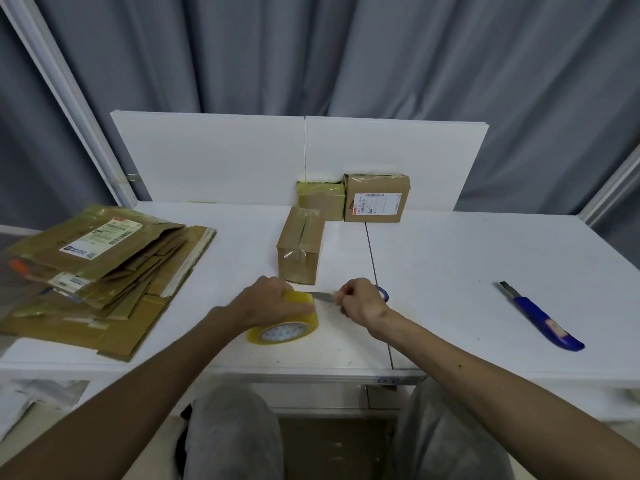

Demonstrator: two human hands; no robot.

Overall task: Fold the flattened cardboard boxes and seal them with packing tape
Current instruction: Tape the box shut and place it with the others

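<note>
A yellowish roll of packing tape (282,327) lies on the white table (450,271) near the front edge. My left hand (268,301) grips the roll from above. My right hand (360,299) grips a blue-handled cutter (382,293), whose grey blade (322,296) points left and touches the roll's top edge. Just behind my hands stands a small taped cardboard box (299,251). A stack of flattened cardboard boxes (104,268) lies at the left.
Two more folded boxes, one small (322,200) and one with a white label (375,197), stand against the white back panel (207,157). A second blue utility knife (542,318) lies at the right. Grey curtains hang behind.
</note>
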